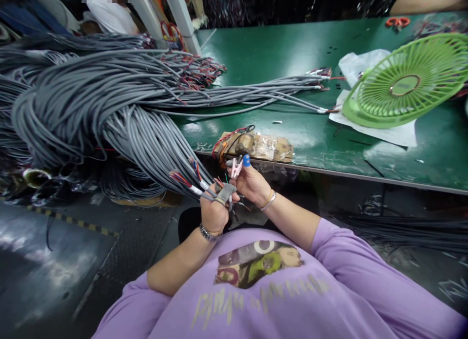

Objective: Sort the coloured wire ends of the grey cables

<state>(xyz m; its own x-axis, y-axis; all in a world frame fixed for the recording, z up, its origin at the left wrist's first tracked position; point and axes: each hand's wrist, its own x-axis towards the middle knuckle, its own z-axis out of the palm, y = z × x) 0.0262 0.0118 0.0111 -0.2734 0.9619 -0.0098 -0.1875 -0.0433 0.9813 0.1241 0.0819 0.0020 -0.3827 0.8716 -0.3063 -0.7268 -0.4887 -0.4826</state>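
Note:
My left hand (214, 212) is closed around the ends of several grey cables; a grey wrap covers one finger, and red and blue wires (182, 179) fan out beside it. Close on its right, my right hand (252, 184) has its fingers bent around a small pale pink tool (237, 167), and a blue cover (246, 160) sits on its thumb. Thin wire ends show between the two hands. Just beyond them, a wooden block (281, 149) with tape and a coiled cord lies at the table's edge.
A large bundle of grey cables (73, 100) fills the left side. More cables (256, 93) stretch across the green table (292, 47). On the right stands a green fan (405, 83), with red-handled scissors (397, 22) behind it. Another person's arm (427, 3) rests at the far right.

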